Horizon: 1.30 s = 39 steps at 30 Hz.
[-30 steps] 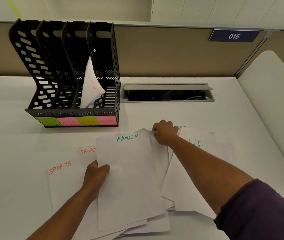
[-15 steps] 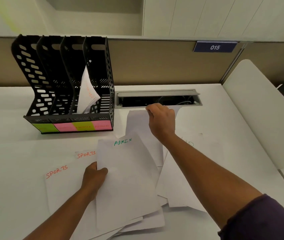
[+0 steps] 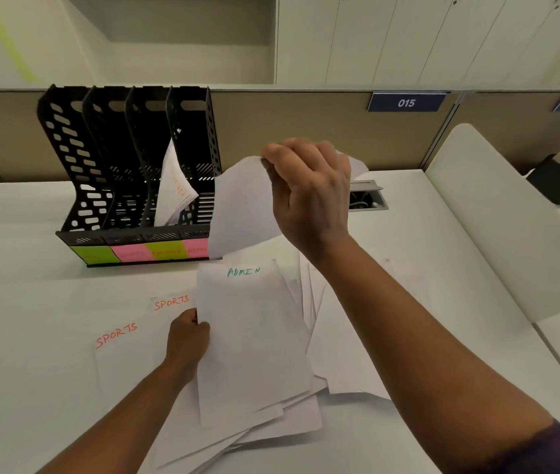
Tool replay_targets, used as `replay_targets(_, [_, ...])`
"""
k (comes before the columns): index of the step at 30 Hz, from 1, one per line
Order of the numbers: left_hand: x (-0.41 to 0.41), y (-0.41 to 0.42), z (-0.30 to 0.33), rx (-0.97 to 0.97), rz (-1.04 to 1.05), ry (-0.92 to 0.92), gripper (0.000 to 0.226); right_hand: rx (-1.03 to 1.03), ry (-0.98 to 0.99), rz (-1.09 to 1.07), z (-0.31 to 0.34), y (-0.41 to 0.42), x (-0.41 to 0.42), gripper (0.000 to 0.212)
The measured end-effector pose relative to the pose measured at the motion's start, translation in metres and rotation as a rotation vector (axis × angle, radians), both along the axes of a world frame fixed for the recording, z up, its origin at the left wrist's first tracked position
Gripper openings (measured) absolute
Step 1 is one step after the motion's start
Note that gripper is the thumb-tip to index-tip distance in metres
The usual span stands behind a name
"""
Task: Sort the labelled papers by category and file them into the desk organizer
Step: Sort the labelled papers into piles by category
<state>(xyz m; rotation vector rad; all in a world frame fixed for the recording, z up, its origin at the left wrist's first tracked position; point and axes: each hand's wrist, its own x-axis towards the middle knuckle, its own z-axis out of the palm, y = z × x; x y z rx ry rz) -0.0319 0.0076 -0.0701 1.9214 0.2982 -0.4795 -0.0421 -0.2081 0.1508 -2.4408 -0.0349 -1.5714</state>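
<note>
My right hand point(image 3: 309, 196) pinches a white sheet point(image 3: 241, 206) by its top edge and holds it in the air, just right of the black desk organizer point(image 3: 128, 159); its label is hidden. The organizer has several slots with green and pink sticky labels point(image 3: 141, 253) along its front, and one slot holds a few papers point(image 3: 174, 189). My left hand point(image 3: 187, 340) grips the left edge of the ADMIN sheet point(image 3: 251, 336) on top of the loose paper pile point(image 3: 340, 336). Two SPORTS sheets point(image 3: 117, 336) lie to the left.
A grey cable hatch point(image 3: 367, 196) is set into the white desk point(image 3: 15, 319) behind my right hand. A beige partition point(image 3: 306, 131) with a 015 plate runs along the back. A white panel point(image 3: 497, 227) bounds the desk on the right.
My right hand has lifted one sheet off the pile, carrying it up and toward the organizer. My left hand stays on the ADMIN sheet.
</note>
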Motion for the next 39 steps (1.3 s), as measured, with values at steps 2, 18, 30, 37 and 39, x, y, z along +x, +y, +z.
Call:
replay_targets(2, [0.0, -0.002, 0.005, -0.05, 0.025, -0.031, 0.025, 0.004, 0.147, 0.022, 0.008, 0.003, -0.004, 0.01])
replay_targets(18, [-0.001, -0.014, 0.054, -0.446, -0.056, -0.1, 0.028, 0.224, 0.854, 0.031, -0.078, 0.01, 0.004, 0.009])
replay_targets(30, [-0.005, -0.016, 0.049, -0.155, -0.113, -0.32, 0.044, 0.4, 0.727, 0.108, -0.088, 0.015, 0.011, 0.01])
replay_targets(37, [0.009, -0.001, 0.027, -0.081, -0.05, -0.196, 0.026, 0.678, 0.724, -0.023, -0.147, -0.024, -0.001, 0.042])
replay_targets(39, [0.009, 0.001, 0.02, -0.061, -0.049, -0.168, 0.023, 0.762, 0.881, -0.103, -0.175, -0.04, -0.009, 0.04])
